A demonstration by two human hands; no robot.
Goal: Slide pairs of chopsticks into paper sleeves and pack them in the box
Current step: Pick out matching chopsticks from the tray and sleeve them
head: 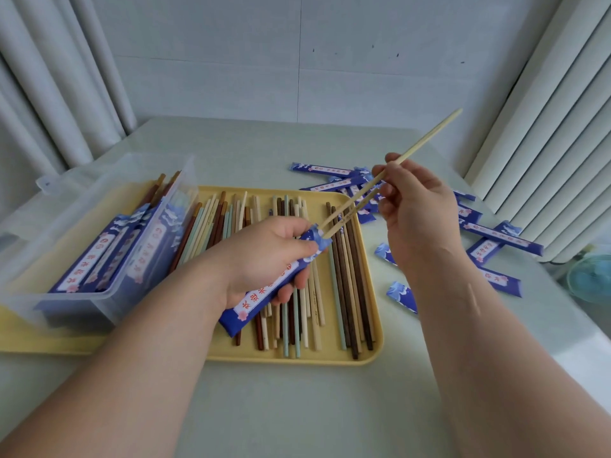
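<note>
The pale chopsticks [355,200] enter the blue paper sleeve [274,285] at its mouth, the left hand [264,256] gripping the sleeve and the right hand [413,206] pinching the sticks.

Blue sleeve [277,282] with white label, red characters — pale chopsticks [390,180], yellow tray [373,345].

Both bare arms are reaching in from the near edge, the left forearm [148,342] angling up from the lower left and the right forearm [469,325] rising more steeply. The left hand [264,256] is lying low, back upward, its fingers and thumb curling round a paper sleeve [254,304]. The right hand [413,206] is hovering higher, just apart from it, pinching a pair of pale chopsticks [429,134] between thumb and fingertips.
</note>
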